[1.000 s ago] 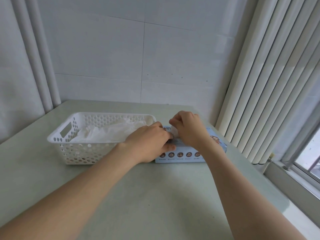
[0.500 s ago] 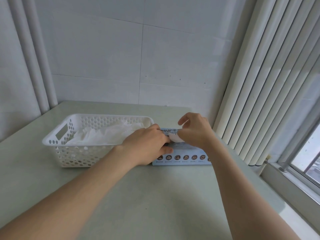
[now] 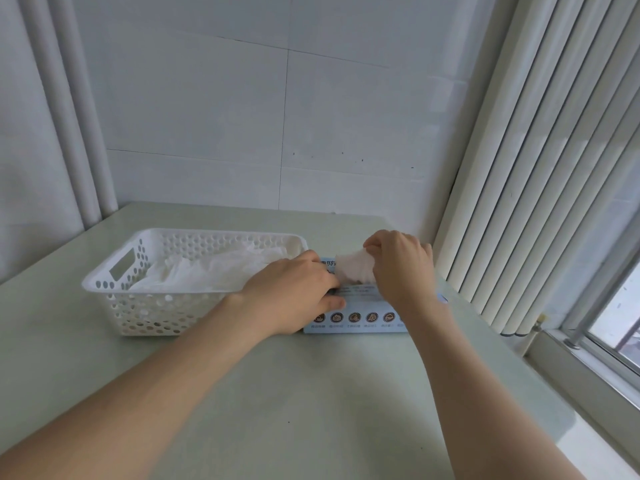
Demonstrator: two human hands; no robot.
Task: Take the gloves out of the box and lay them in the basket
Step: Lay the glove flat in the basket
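A light blue glove box (image 3: 360, 320) lies flat on the table, right of a white perforated plastic basket (image 3: 145, 306). Several thin white gloves (image 3: 214, 268) lie crumpled inside the basket. My left hand (image 3: 294, 292) rests on the box's left end, thumb against its front face, holding it down. My right hand (image 3: 398, 268) pinches a white glove (image 3: 351, 270) that sticks up out of the box's top opening. Much of the box top is hidden under both hands.
The pale green table (image 3: 277, 393) meets a white tiled wall at the back. Vertical blinds (image 3: 540, 168) hang close to the right of the box, with a window sill (image 3: 571, 368) beyond. White pipes (image 3: 76, 133) run down the left corner.
My right hand has lifted, drawing the white glove further up out of the box. My left hand stays pressed on the box.
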